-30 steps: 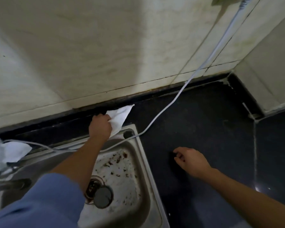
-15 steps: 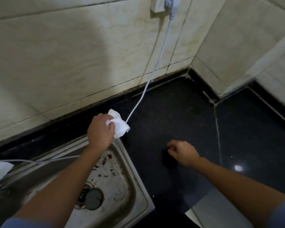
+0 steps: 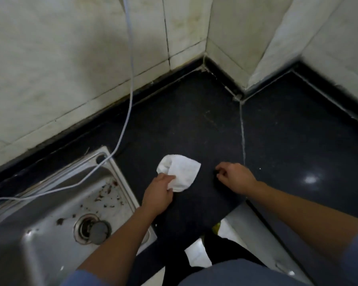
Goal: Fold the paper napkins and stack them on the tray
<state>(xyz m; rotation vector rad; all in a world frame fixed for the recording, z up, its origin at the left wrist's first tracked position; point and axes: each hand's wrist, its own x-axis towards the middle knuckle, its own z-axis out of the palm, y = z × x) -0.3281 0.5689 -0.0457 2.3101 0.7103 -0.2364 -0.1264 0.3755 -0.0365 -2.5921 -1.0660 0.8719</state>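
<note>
At a dark stone counter (image 3: 194, 124), a person pinches a rumpled white paper napkin (image 3: 182, 172) in the left hand (image 3: 158, 195). The thumb and fingers (image 3: 168, 178) close on the napkin's near left edge. The rest of the sheet spreads away from the fingertips, forward and to their right. Whether it lies on the stone or hangs just above it cannot be told.

The right hand (image 3: 236, 178) rests knuckles-up on the counter to the right of the napkin and apart from it, its fingers loosely curled and holding nothing. To the left of the pinching fingers sits a steel sink (image 3: 120, 174) speckled with brown debris. A white cable (image 3: 130, 89) hangs down the tiled wall and trails over the sink's far corner, beyond those fingertips and to their left. No tray is in view.

The step in hand looks like setting the napkin down for folding, and no fold shows yet, since the sheet is bunched with one end rolled over. The next move probably calls for the idle right fingers to take the far edge and smooth the paper flat. Edge would then be brought to edge and creased, with a light pull because thin tissue tears easily. The soiled sink on the left is best avoided, and the tray is yet to be found.
</note>
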